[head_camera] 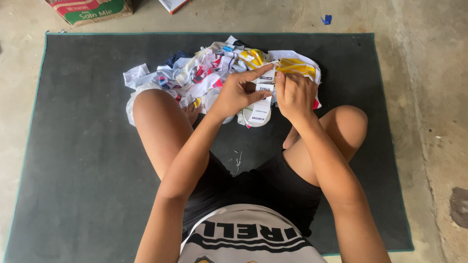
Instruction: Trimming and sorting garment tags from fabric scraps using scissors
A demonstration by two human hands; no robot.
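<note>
The small white printed fabric strip [263, 97] I see pinched between both hands, left [237, 92] and right [294, 95], above the pile of colourful cloth scraps [204, 73].

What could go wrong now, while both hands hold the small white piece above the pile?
1. The small white piece is held only at its edges by the left hand and right hand; it may tear or slip.
2. It could drop into the pile of printed scraps and get lost among similar pieces.
3. The loose pile might spill off the dark mat.
</note>
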